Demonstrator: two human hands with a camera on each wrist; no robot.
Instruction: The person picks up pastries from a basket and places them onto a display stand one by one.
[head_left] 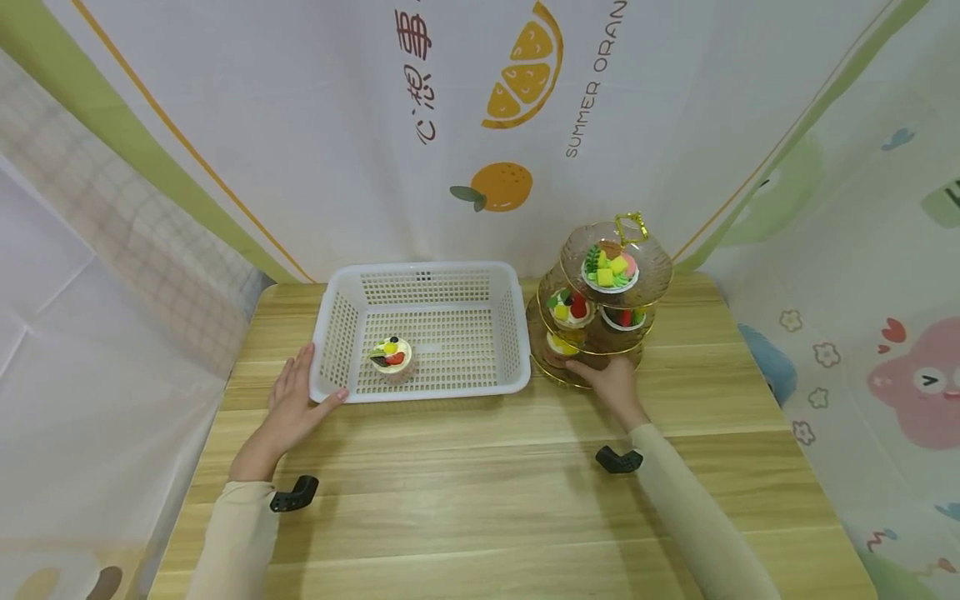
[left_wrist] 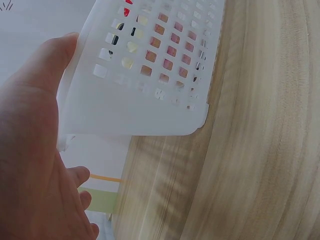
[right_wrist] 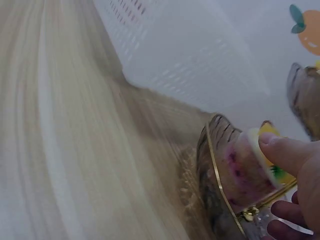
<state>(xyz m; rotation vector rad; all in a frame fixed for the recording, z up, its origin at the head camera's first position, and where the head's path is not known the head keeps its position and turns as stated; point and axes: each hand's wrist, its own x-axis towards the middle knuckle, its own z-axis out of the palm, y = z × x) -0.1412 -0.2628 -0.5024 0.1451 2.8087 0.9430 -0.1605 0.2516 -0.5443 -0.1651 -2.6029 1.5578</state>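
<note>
On the left, a white plastic basket (head_left: 427, 396) holds one small fruit-topped cake (head_left: 392, 360). My left hand (head_left: 292, 412) rests at its front left corner, thumb along the rim (left_wrist: 75, 75) and straight fingers outside the left wall. At the right my right hand (head_left: 611, 387) reaches into the lowest tier of a clear, gold-edged three-tier stand (head_left: 656, 275). There its thumb (right_wrist: 285, 150) lies on the upper edge of a round cake (right_wrist: 245, 172) with pink-flecked sides and yellow topping. Curled fingers are on the cake's other side; their contact is partly hidden.
A fruit-topped cake (head_left: 611, 267) sits on the stand's top tier, and two more (head_left: 570, 308) stand on the middle tier. A gold handle (head_left: 632, 227) rises above. Behind the wooden table (head_left: 450, 500) hangs a printed curtain (head_left: 337, 167).
</note>
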